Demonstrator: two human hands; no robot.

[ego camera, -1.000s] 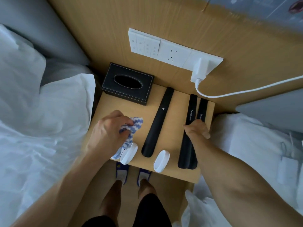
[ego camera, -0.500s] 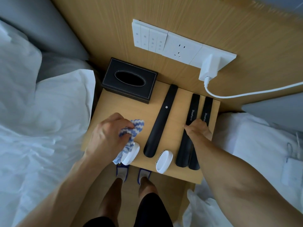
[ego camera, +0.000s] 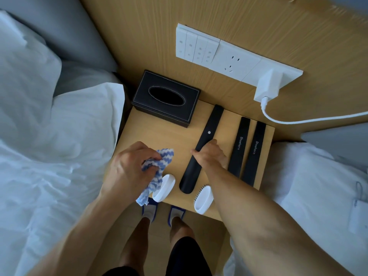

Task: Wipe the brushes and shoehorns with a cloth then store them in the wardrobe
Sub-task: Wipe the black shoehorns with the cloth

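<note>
Centrally, right hand [ego camera: 211, 156] curled round long black shoehorn [ego camera: 201, 148] mid-length; left hand [ego camera: 129, 168] clutching striped cloth [ego camera: 157, 166] beside white brush [ego camera: 164, 188] at nightstand [ego camera: 159, 136] front edge; bare wood between tissue box [ego camera: 165, 98] and hands

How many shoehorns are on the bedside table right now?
3. A long shoehorn lies mid-table, gripped by the right hand. Two shorter ones, the left and the right, lie side by side near the table's right edge. None seems hidden.

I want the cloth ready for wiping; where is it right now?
In the head view the blue-and-white cloth is bunched in the left hand over the nightstand's front left, beside a white brush.
</note>
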